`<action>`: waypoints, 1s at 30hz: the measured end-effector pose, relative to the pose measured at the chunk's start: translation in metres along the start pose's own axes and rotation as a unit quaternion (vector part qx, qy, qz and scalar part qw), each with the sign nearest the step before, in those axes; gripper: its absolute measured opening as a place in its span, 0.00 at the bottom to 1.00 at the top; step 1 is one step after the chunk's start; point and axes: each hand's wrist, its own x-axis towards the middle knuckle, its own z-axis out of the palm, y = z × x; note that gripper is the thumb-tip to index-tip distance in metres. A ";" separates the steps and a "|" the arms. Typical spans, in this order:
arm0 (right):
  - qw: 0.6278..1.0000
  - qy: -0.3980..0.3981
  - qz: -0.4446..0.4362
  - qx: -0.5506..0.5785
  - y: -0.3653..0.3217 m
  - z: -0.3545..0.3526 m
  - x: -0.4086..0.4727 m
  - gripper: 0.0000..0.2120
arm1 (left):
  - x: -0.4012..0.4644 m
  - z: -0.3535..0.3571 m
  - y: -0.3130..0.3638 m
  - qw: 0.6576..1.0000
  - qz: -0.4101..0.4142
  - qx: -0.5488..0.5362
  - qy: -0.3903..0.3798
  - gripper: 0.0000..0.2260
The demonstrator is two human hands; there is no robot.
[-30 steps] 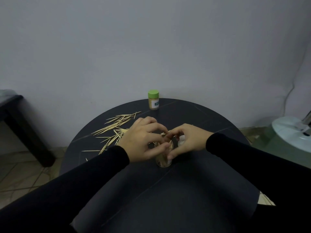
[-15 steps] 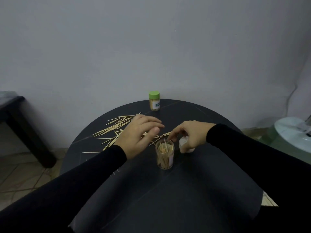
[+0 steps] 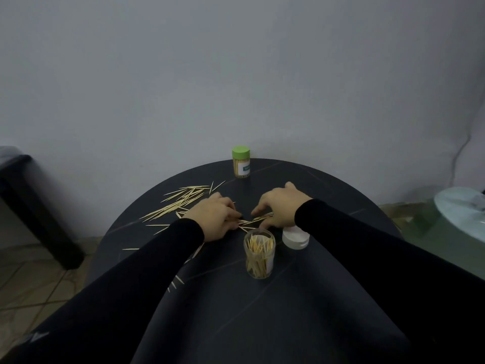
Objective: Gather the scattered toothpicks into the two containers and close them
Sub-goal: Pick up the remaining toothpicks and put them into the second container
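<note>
dark round table fills the lower middle, its top crossed by thin pale lines, set against a plain grey-white wall. tiled floor shows at the left beside a black piece of furniture; a pale round object sits at the right edge, with a cable running up the wall above it.

loose toothpicks lie fanned across the table's left side, with more between the two hands and a few strays near the left sleeve. left hand rests palm down on them, fingers curled toward the small pile in the middle; whether it actually pinches any cannot be told. right hand is spread over the same pile, fingers loosely bent and touching the sticks, nothing clearly gripped.

open clear container stands upright just in front of the hands, partly filled with toothpicks. white lid lies just beside it, partly under the right wrist. green-capped container stands closed at the far edge, well apart.
</note>
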 end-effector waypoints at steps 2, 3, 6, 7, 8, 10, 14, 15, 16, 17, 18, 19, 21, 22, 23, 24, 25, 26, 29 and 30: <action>1.000 0.006 -0.009 -0.001 0.001 0.001 0.002 0.16 | 0.001 -0.001 0.001 0.999 0.021 0.021 0.025 0.16; 1.000 0.015 -0.013 -0.004 0.002 0.002 0.002 0.14 | 0.001 -0.001 0.001 0.999 0.030 0.027 0.035 0.16; 0.998 0.057 -0.030 -0.028 0.007 0.006 0.003 0.11 | 0.001 0.001 -0.001 0.997 0.038 0.022 0.057 0.14; 0.997 0.069 -0.033 -0.032 0.009 0.007 0.003 0.10 | 0.002 0.002 -0.001 0.997 0.037 0.018 0.064 0.14; 0.996 0.074 -0.037 -0.036 0.009 0.008 0.003 0.09 | 0.002 0.003 -0.002 0.997 0.036 0.015 0.072 0.14; 0.995 0.071 -0.046 -0.053 0.009 0.009 0.004 0.06 | 0.004 0.005 0.000 0.996 0.029 0.014 0.085 0.13; 0.994 0.027 -0.041 -0.095 0.003 0.007 0.008 0.02 | 0.007 0.008 0.006 0.996 -0.001 0.017 0.091 0.11; 0.994 0.018 -0.038 -0.101 0.002 0.007 0.009 0.03 | 0.007 0.008 0.007 0.996 -0.007 0.017 0.092 0.10; 0.994 0.012 -0.035 -0.103 0.002 0.006 0.009 0.05 | 0.007 0.007 0.008 0.995 -0.014 0.014 0.093 0.10; 0.994 0.012 -0.032 -0.104 0.002 0.006 0.009 0.06 | 0.007 0.006 0.008 0.995 -0.022 0.010 0.095 0.10; 0.994 0.015 -0.030 -0.102 0.002 0.006 0.008 0.06 | 0.006 0.005 0.008 0.995 -0.029 0.003 0.097 0.10; 0.995 0.022 -0.026 -0.098 0.002 0.006 0.007 0.06 | 0.006 0.005 0.009 0.994 -0.036 -0.006 0.101 0.10; 0.995 0.052 -0.025 -0.084 0.003 0.006 0.003 0.06 | 0.004 0.004 0.010 0.991 -0.053 -0.021 0.119 0.10; 0.995 0.072 -0.025 -0.072 0.003 0.006 0.002 0.06 | 0.004 0.005 0.011 0.989 -0.062 -0.030 0.131 0.10; 0.994 0.096 -0.024 -0.056 0.004 0.005 0.000 0.05 | 0.003 0.005 0.012 0.987 -0.069 -0.040 0.143 0.10; 0.992 0.121 -0.023 -0.038 0.004 0.005 -0.002 0.04 | 0.002 0.005 0.013 0.984 -0.075 -0.051 0.155 0.10; 0.989 0.145 -0.019 -0.015 0.004 0.004 -0.003 0.04 | 0.001 0.004 0.014 0.981 -0.078 -0.062 0.167 0.10; 0.986 0.166 -0.011 0.012 0.003 0.003 -0.005 0.05 | 0.000 0.004 0.015 0.978 -0.081 -0.073 0.176 0.09; 0.971 0.217 0.013 0.103 0.000 0.002 -0.014 0.06 | -0.002 0.003 0.018 0.971 -0.085 -0.096 0.200 0.09; 0.964 0.231 0.020 0.129 0.000 0.001 -0.017 0.06 | -0.003 0.002 0.019 0.968 -0.087 -0.106 0.212 0.09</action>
